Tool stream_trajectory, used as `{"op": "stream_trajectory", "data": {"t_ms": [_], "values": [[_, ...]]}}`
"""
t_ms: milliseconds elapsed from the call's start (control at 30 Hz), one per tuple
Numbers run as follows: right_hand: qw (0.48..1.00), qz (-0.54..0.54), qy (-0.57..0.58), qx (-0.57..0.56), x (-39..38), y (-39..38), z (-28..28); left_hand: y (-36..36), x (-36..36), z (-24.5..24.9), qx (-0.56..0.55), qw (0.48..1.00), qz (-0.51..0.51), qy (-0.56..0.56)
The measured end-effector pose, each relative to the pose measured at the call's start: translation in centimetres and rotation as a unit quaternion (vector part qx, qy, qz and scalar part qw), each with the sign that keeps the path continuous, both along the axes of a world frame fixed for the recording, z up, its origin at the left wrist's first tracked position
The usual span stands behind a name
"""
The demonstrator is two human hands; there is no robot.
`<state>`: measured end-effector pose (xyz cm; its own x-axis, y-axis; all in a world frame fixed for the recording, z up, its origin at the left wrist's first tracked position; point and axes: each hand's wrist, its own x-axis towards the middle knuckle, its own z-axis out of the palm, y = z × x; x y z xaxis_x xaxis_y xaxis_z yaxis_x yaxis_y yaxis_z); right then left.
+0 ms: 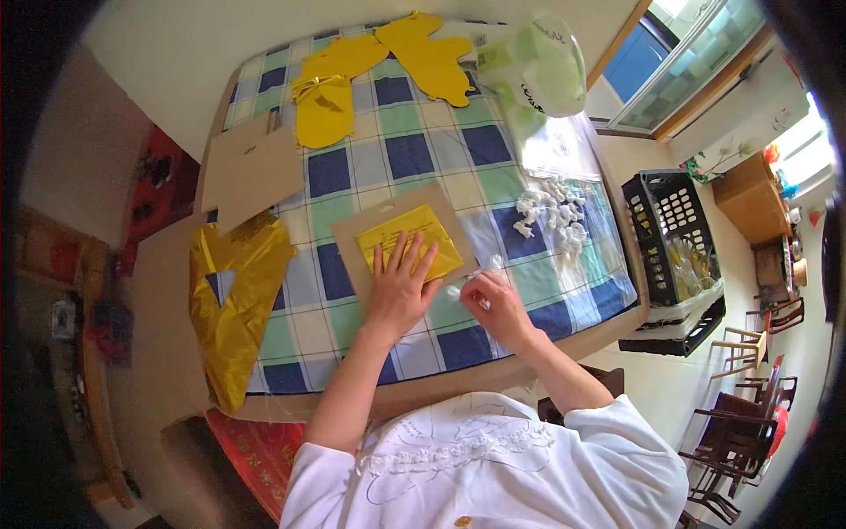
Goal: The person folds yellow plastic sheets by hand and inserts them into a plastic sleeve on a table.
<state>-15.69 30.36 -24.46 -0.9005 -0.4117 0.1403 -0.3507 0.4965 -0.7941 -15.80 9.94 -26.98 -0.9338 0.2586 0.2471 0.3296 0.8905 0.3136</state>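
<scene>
My left hand (401,286) lies flat, fingers spread, on a folded yellow foil piece (410,238) that rests on a brown card backing (361,234) inside a clear sleeve. My right hand (495,304) sits just right of it, fingers pinched on the sleeve's clear flap (476,275) at the card's lower right corner. Both rest on the blue, green and white checked tablecloth (410,154).
A gold foil heap (233,300) hangs over the left table edge. Blank brown cards (251,167) lie upper left, yellow foil shapes (388,66) at the far end, a green-printed plastic bag (538,70) far right, small white pieces (551,212) on clear plastic. A black crate (674,229) stands beside the table.
</scene>
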Motion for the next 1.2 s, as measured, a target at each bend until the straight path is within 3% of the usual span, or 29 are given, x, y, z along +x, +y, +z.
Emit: {"op": "stream_trajectory", "data": {"t_ms": [100, 133, 167, 200, 233, 333, 433, 533, 567, 600, 633, 700, 767, 867, 900, 1000, 1033, 1133, 1167, 1200], "values": [[0.994, -0.1, -0.029, -0.022, -1.4, 2.0, -0.2, 0.0, -0.1, -0.3, 0.015, 1.0, -0.002, 0.0], [0.982, -0.176, 0.041, 0.063, -2.6, 3.6, 0.1, 0.0, -0.1, -0.5, 0.02, 1.0, -0.002, 0.001], [0.967, -0.225, 0.117, 0.027, -3.5, 4.9, 0.7, 0.0, -0.1, -0.6, 0.018, 1.0, -0.001, 0.002], [0.948, -0.264, 0.162, 0.076, -4.0, 6.5, 1.0, 0.0, -0.1, -0.7, 0.016, 1.0, -0.001, 0.003], [0.95, -0.292, 0.107, 0.019, -4.1, 7.3, 2.2, 0.0, -0.2, -0.8, 0.013, 1.0, -0.001, 0.005], [0.951, -0.238, -0.034, -0.196, -4.4, 10.1, 1.8, -0.1, -0.1, -0.3, 0.006, 1.0, 0.002, 0.007], [0.94, -0.304, -0.006, -0.158, -3.8, 8.9, 2.4, -0.1, -0.1, -0.1, 0.009, 1.0, 0.002, 0.004], [0.956, -0.241, -0.103, -0.133, -4.8, 10.3, 1.3, -0.1, -0.2, -0.6, 0.013, 1.0, 0.004, 0.016], [0.962, -0.262, 0.069, -0.043, -5.1, 10.1, 0.9, -0.1, -0.1, -0.5, 0.015, 1.0, 0.003, 0.012], [0.93, -0.274, 0.239, 0.048, -5.2, 9.2, 1.6, -0.1, -0.1, -0.3, 0.017, 1.0, 0.001, 0.008], [0.911, -0.292, 0.283, 0.074, -5.2, 8.6, 2.6, -0.1, -0.1, -0.2, 0.02, 1.0, -0.001, 0.005], [0.935, -0.291, 0.103, -0.175, -5.9, 8.9, 2.3, -0.1, -0.2, -0.2, 0.018, 1.0, 0.002, 0.002], [0.88, -0.263, -0.066, -0.389, -6.1, 8.8, 2.3, -0.1, -0.2, -0.3, 0.015, 1.0, 0.0, -0.003], [0.95, -0.246, -0.076, -0.174, -6.7, 9.0, 1.4, -0.1, -0.2, -0.4, 0.016, 1.0, 0.0, -0.005], [0.969, -0.227, -0.093, -0.02, -6.3, 9.1, 1.9, 0.0, -0.2, -0.5, 0.017, 1.0, 0.001, -0.005], [0.962, -0.256, -0.094, -0.021, -6.1, 9.8, 1.5, 0.0, -0.2, -0.5, 0.022, 1.0, 0.003, -0.006], [0.954, -0.297, 0.029, 0.013, -5.8, 9.5, 1.4, 0.0, -0.2, -0.6, 0.024, 1.0, 0.004, -0.007], [0.966, -0.229, 0.125, 0.007, -5.0, 8.7, 1.5, 0.1, -0.2, -0.5, 0.024, 1.0, 0.004, -0.006], [0.98, -0.195, 0.034, -0.001, -4.4, 7.9, 1.4, 0.1, -0.2, -0.5, 0.024, 1.0, 0.003, -0.007], [0.982, -0.159, 0.054, 0.082, -3.8, 6.2, 2.4, 0.0, -0.2, -0.4, 0.023, 1.0, 0.001, -0.008]]}}
